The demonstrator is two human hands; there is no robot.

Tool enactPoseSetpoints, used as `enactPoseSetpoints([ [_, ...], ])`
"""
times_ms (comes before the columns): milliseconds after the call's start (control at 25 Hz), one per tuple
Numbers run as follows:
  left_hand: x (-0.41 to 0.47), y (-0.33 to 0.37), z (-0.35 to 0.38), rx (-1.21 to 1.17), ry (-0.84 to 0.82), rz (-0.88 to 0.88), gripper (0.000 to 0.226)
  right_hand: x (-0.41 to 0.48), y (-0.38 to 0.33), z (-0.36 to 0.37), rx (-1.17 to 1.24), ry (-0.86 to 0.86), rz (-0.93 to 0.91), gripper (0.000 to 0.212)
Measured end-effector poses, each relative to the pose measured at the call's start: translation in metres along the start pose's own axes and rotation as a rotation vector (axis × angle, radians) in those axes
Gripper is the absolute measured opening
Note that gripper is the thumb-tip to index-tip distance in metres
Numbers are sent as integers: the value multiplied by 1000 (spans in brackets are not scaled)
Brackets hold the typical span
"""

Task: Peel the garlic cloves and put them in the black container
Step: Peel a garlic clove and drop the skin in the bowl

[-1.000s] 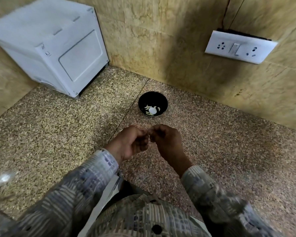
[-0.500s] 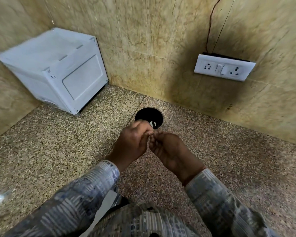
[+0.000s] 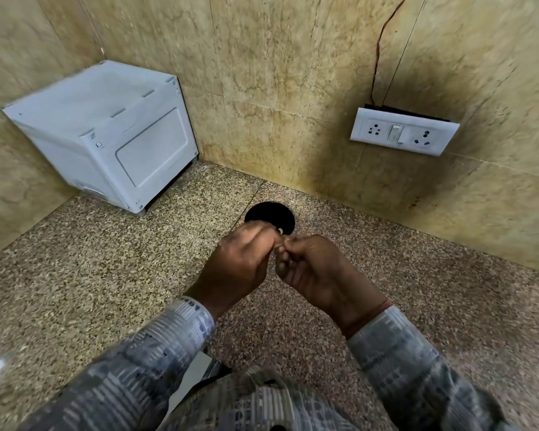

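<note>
The black container (image 3: 269, 213) stands on the speckled counter near the back wall, and my hands cover its near part. A bit of white garlic (image 3: 280, 230) shows inside it, just past my fingers. My left hand (image 3: 241, 269) and my right hand (image 3: 316, 272) meet fingertip to fingertip in front of the container, all fingers curled. They pinch something small between them, most likely a garlic clove, but the fingers hide it.
A white box-shaped appliance (image 3: 106, 135) sits in the back left corner of the counter. A white socket plate (image 3: 403, 131) with a wire hangs on the right wall. Tiled walls close off the back and left.
The view has tilted up, so more wall shows. My joined hands now lie over the near part of the container, which was fully visible a second ago.
</note>
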State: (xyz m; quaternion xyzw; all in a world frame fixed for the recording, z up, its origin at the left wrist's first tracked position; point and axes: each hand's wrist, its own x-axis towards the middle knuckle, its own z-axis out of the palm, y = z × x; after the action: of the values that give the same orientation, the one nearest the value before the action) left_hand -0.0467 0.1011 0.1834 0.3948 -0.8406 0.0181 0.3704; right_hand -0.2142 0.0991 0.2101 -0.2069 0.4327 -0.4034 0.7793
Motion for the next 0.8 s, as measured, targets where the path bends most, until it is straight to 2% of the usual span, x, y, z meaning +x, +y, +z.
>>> enactPoseSetpoints([
  [40, -1, -1, 1, -4, -7, 12, 18, -2, -2, 2, 27, 8, 23, 23],
  [80, 1, 3, 2, -79, 14, -88, 15, -2, -2, 1, -57, 12, -59, 21],
  [120, 7, 9, 2, -309, 38, -353, 13, -3, 0, 1, -265, 52, -233, 19],
  [200, 28, 28, -2, -1111, 1, -1107, 21, 0, 6, -5, -864, 215, -665, 16],
  [240, 32, 32, -3, -1341, -11, -1296, 23, 3, 6, -7, -1033, 261, -800, 15],
  [280, 36, 33, -3, -1376, -20, -1352, 21, 4, 4, -7, -1062, 278, -833, 14],
  [360, 33, 29, -3, -1090, 7, -1149, 12, 5, 1, -5, -901, 269, -739, 15],
  [440, 30, 28, -5, -928, 59, -970, 7, 5, 2, -2, -654, 235, -543, 15],
  [520, 30, 27, -4, -905, 73, -992, 6, 5, 4, 1, -575, 209, -473, 15],
  [560, 30, 26, -3, -907, 64, -1032, 4, 6, 5, 0, -666, 230, -539, 15],
  [640, 34, 25, -6, -1062, 37, -1222, 4, 8, 3, -8, -958, 243, -780, 12],
  [680, 34, 24, -8, -1244, 28, -1359, 5, 9, 1, -11, -1043, 198, -887, 13],
  [760, 35, 24, -9, -1548, 83, -1498, 6, 7, -1, -14, -1018, 100, -946, 13],
  [800, 34, 25, -7, -1517, 128, -1444, 6, 7, 0, -13, -945, 110, -892, 13],
])
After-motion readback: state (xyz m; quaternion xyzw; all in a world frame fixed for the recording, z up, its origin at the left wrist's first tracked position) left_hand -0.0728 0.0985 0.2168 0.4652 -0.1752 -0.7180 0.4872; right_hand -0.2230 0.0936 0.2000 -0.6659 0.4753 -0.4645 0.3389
